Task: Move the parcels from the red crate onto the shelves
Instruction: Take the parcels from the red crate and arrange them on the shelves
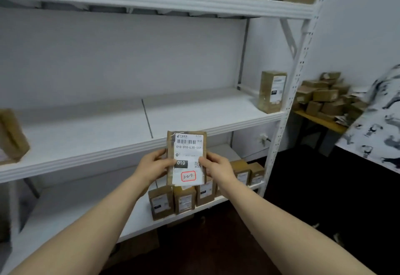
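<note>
**Brown parcel in both hands, short of the middle shelf**

Cardboard-brown and wrapped in clear tape, the parcel stood upright between my two hands, its white label facing me. My left hand gripped its left edge and my right hand its right edge, each with the thumb laid on the front and the fingers curled round behind; both hands held it by the lower half. It hung in the air in front of the lip of the middle shelf, touching no board. The red crate was nowhere in my view.

I judged the placing step was at hand, and several things could spoil it. With my grip low, the upper half was free to tip forward or back if I loosened one hand first. The tape looked slick, so a light pinch could let it slide. The raised front lip of the shelf could catch the bottom edge if I pushed in too low. Set on its narrow end, like the standing parcel at the right end, it could topple. A red-bordered sticker carried a handwritten code, and misreading it might send the parcel to the wrong level.
</note>
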`<state>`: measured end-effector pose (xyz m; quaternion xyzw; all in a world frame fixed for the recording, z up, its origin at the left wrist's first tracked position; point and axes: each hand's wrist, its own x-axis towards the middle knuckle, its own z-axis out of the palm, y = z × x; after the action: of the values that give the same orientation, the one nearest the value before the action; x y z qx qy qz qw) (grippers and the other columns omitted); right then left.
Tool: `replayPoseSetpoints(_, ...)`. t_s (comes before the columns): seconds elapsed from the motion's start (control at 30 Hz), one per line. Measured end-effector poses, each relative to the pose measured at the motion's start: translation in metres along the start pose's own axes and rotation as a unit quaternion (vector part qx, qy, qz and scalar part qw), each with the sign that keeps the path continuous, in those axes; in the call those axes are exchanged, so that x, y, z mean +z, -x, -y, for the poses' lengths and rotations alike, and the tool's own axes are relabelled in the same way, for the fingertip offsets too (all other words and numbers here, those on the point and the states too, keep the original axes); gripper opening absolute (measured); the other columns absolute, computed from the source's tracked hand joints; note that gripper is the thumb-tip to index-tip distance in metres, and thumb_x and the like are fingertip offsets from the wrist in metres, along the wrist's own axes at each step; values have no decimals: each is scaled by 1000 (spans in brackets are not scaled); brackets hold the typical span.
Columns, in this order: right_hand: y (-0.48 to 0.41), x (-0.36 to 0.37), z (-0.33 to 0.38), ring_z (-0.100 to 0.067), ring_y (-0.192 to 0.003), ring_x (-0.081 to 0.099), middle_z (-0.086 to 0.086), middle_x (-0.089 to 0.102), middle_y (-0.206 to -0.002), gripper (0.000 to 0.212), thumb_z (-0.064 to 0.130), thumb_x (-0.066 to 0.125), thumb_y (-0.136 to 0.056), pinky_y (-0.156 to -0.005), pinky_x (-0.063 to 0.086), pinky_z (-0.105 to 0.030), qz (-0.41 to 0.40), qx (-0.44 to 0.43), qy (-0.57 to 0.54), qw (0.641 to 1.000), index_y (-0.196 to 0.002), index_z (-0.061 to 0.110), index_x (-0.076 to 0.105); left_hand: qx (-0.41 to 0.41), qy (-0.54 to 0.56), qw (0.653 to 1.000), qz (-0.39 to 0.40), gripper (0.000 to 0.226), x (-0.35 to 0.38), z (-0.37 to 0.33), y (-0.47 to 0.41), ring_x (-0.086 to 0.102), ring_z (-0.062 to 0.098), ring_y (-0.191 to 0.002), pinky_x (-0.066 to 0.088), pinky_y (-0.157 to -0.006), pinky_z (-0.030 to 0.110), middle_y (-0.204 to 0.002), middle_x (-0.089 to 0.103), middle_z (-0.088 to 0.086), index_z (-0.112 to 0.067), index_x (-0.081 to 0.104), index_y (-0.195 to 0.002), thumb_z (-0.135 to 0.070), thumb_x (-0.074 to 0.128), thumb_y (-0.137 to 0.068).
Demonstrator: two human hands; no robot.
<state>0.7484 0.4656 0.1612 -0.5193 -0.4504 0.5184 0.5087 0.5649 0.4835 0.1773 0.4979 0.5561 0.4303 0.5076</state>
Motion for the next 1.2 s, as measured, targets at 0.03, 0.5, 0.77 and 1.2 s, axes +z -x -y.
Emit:
replayPoseSetpoints(0.03,-4,-18,3,-10,-85,67,-6,68,-112,28,6,55,-94,-69,55,-17,-10,-11,6,1000,-121,4,62,7,2,1000,9,54,19,-4,-5,64,24,-98,52,-80,32,-119,64,14,-7,49,-135,-2,66,-84)
replayPoseSetpoints(0.5,-49,-169,17,-17,-88,69,6,71,-86,17,12,56,-94,-88,55,-39,-117,-63,-8,991,-91,24,68,38,-31,995,81,45,179,-45,-69,65,20,-95,52,-79,32,-118,66,9,-7,50,-135,-16,60,-92)
replayPoseSetpoints(0.77,-114,-190,28,-6,-83,66,4,69,-96,22,12,52,-96,-73,55,-20,-125,-85,19,988,-114,14,65,123,-129,982,56,58,206,-62,-137,59,18,-101,49,-90,33,-119,62,8,-4,52,-130,-8,75,-77)
replayPoseSetpoints(1.2,-265,-184,50,-2,-84,64,9,66,-99,28,6,47,-97,-67,53,-16,-93,-109,88,986,-117,19,63,129,-126,984,-3,56,207,-77,-273,62,25,-108,50,-95,42,-124,62,10,-4,53,-128,-3,74,-75)
